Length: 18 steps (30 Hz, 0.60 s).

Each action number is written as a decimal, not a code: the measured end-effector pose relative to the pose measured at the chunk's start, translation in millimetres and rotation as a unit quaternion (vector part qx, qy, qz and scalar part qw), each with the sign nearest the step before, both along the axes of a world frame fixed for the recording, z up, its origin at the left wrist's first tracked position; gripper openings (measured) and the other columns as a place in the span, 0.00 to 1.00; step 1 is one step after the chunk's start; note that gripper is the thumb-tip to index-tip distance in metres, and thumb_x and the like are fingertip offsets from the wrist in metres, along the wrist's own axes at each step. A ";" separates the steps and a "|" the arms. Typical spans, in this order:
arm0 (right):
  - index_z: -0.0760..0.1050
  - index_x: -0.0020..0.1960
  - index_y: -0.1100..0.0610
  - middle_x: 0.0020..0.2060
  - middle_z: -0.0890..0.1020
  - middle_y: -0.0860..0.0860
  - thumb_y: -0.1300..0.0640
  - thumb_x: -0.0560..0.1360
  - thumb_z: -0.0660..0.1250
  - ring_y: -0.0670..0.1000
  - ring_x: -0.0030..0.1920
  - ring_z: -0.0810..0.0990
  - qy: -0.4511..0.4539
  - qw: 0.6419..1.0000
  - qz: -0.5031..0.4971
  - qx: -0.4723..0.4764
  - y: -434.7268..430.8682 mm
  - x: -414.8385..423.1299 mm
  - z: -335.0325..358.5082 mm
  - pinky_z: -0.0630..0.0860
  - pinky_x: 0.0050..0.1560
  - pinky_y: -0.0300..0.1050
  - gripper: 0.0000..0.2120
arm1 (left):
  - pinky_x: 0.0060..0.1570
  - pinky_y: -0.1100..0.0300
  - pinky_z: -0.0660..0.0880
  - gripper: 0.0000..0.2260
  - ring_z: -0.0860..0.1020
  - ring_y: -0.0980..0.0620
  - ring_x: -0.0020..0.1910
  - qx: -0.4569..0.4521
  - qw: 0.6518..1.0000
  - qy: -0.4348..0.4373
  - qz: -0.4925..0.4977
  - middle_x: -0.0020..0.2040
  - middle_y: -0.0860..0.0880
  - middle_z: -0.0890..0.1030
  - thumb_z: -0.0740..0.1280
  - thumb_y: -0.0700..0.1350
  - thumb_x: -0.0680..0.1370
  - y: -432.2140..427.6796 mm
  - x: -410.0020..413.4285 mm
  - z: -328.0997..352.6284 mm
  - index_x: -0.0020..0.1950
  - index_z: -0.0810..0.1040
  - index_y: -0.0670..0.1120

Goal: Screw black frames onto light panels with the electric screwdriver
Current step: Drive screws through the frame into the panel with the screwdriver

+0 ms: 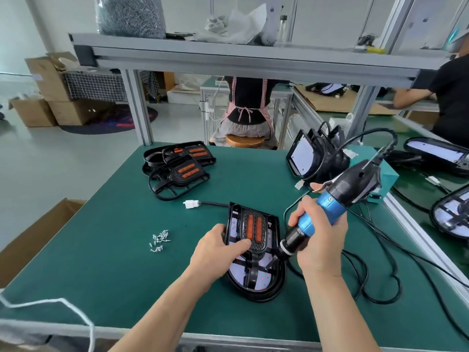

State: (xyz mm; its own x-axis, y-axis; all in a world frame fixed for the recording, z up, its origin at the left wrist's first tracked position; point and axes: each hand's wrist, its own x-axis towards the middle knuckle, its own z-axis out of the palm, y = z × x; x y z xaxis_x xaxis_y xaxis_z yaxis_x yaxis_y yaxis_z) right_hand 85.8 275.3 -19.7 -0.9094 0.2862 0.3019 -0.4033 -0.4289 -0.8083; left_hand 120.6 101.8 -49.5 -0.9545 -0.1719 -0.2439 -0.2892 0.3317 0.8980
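A light panel [264, 282] lies flat on the green mat near the front, with a black frame [256, 226] carrying two orange strips laid on top of it. My left hand [218, 250] presses on the frame's left side, thumb across its middle. My right hand [321, 237] grips the blue and black electric screwdriver [330, 207], tilted down to the left. Its black tip [285, 247] touches the frame's right edge. A small heap of silver screws [160, 241] sits left of the panel.
A stack of black frames [177, 168] lies at the back left. More light panels [312, 158] stand at the back right beside a teal box [385, 176]. Black cables [380, 273] loop across the mat's right side. A white connector [189, 204] trails behind the panel.
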 end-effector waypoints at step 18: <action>0.76 0.50 0.51 0.33 0.74 0.50 0.57 0.76 0.69 0.50 0.31 0.73 -0.040 0.990 -0.047 -0.123 13.7 7.5 12.9 0.74 0.35 0.41 0.04 | 0.52 0.54 0.69 0.05 0.73 0.49 0.51 -0.414 0.907 0.055 0.056 0.44 0.54 0.74 0.69 0.45 0.76 -125.5 10.5 -10.6 0.51 0.81 0.53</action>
